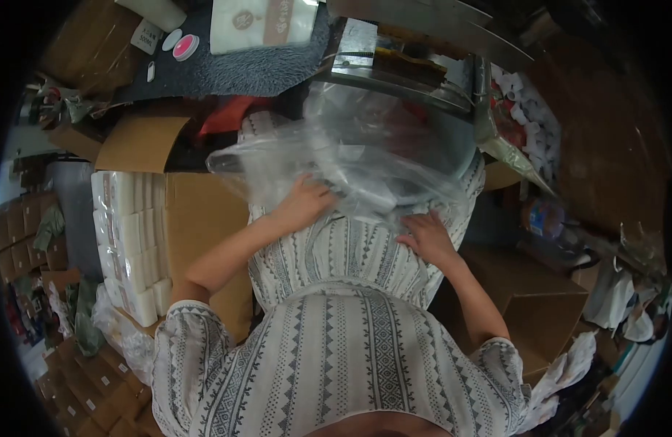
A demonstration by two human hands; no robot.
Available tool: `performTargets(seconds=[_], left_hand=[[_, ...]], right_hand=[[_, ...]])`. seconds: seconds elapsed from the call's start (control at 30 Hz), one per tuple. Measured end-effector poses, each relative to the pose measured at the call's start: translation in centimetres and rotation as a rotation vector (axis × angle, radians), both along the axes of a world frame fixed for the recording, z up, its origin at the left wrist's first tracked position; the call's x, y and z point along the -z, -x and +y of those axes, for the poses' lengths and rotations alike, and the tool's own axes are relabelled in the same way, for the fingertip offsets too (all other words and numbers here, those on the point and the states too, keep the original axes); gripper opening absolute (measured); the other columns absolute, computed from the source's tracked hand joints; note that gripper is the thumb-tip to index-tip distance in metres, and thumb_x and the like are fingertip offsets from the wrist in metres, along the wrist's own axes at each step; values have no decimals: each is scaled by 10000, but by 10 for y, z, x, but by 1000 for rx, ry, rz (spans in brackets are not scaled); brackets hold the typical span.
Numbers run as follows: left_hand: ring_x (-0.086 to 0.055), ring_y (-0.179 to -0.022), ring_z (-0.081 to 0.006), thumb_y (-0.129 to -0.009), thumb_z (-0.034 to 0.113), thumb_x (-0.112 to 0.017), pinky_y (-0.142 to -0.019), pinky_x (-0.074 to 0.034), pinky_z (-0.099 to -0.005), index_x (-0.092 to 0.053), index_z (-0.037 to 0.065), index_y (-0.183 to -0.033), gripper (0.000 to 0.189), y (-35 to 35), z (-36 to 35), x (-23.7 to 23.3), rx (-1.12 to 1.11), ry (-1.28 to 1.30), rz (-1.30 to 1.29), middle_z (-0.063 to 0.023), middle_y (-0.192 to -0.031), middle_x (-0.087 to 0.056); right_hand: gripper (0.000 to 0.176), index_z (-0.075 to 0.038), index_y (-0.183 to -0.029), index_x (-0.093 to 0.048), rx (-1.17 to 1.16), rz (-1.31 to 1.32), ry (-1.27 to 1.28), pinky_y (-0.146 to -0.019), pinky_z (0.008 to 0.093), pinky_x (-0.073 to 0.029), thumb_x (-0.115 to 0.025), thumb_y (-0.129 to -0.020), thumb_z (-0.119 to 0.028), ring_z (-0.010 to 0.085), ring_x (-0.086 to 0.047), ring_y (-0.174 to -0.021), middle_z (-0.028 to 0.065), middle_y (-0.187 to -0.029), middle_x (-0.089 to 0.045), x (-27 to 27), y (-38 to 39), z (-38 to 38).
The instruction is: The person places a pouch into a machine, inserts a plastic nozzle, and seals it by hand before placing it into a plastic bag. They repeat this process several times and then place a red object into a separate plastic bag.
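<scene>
A large clear plastic bag [270, 156] lies over my lap, around or against a round, see-through basin-like container [394, 160]. At the near edge of the plastic, my left hand [307, 202] has its fingers curled on the film. My right hand [428, 237] touches the near edge of the bag on the right, its fingers bent and apart. Whether the left fingers pinch the film is hard to see. Patterned cloth of my clothes [350, 255] shows beneath both hands.
Ahead is a machine with a metal edge [416, 84], beside a grey fluffy mat [263, 73] with a printed white pack [263, 25]. White packs [132, 240] fill an open carton [205, 240] at left. Another carton [532, 306] stands at right. White rolls [529, 109] sit at upper right.
</scene>
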State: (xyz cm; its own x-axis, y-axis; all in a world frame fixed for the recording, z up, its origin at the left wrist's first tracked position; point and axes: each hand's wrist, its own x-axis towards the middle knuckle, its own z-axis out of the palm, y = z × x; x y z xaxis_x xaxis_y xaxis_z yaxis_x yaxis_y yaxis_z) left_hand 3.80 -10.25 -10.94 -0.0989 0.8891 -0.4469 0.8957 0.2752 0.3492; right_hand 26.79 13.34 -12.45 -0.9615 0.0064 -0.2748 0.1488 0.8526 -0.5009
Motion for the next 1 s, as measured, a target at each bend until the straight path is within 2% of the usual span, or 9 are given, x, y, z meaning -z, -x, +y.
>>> performTargets(seconds=[0.23,0.4,0.47,0.57,0.63,0.73,0.87,0.93,1.0], left_hand=[[-358,-1270,-300,-917,364,-455,-1076,-129,-587,-504,158,-1292,431,-1,4,78,-118,113,189,-67,-1317,-456],[-459,-1201,-329,-857,414,-519,-1021,-326,-454,-537,111,-1256,501,30,43,65,-348,301,207,-135,-1309,-496],[-480,-1180,-334,-832,407,-563,-1004,-353,-441,-517,99,-1271,538,63,37,81,-284,266,217,-157,-1289,-509],[-482,-1190,-309,-781,380,-657,-987,-377,-456,-487,57,-1282,619,126,12,93,-321,49,-194,-186,-1313,-481],[-491,-1177,-265,-837,353,-616,-969,-407,-424,-477,37,-1282,563,156,-8,83,-677,-54,-747,-165,-1305,-475],[-501,-1144,-216,-904,303,-545,-928,-444,-359,-463,39,-1292,477,193,-23,72,-660,-97,-644,-123,-1292,-462],[-516,-1106,-199,-927,222,-506,-894,-459,-300,-460,46,-1290,405,176,6,80,-810,-341,-448,-108,-1255,-473],[-510,-1111,-221,-918,182,-509,-923,-433,-294,-437,51,-1301,411,165,37,91,-1221,-583,-1007,-121,-1254,-472],[-485,-1146,-246,-895,204,-534,-950,-410,-306,-419,35,-1307,460,138,66,83,-1107,-624,-717,-142,-1277,-455]], right_hand=[[472,-73,-1204,-557,142,-191,-315,-1024,443,-317,-511,-879,-413,300,-474,-1184,148,-1217,-560,76,25,39],[464,-65,-1246,-524,462,-350,-83,-1011,376,-346,-414,-907,-362,304,-453,-1218,162,-1294,-514,120,33,103],[486,-62,-1258,-512,450,-33,-30,-1005,373,-359,-411,-913,-389,256,-465,-1219,135,-1323,-498,173,18,153],[467,-72,-1279,-491,746,-222,232,-988,365,-384,-458,-919,-368,231,-483,-1196,117,-1317,-503,87,27,167],[457,-75,-1314,-442,859,-340,1247,-980,353,-399,-504,-927,-312,218,-498,-1167,102,-1314,-488,78,16,195],[468,-79,-1346,-378,746,-129,1606,-976,338,-405,-523,-933,-243,219,-498,-1170,100,-1314,-474,85,16,208],[473,-71,-1355,-345,1262,79,1330,-994,345,-385,-511,-938,-221,231,-492,-1172,98,-1313,-468,83,61,183],[422,-56,-1303,-397,1209,276,736,-975,345,-391,-512,-926,-208,254,-488,-1162,107,-1273,-495,88,79,181],[376,-41,-1252,-449,1079,441,146,-957,345,-396,-512,-914,-195,277,-484,-1152,116,-1233,-521,95,95,183]])
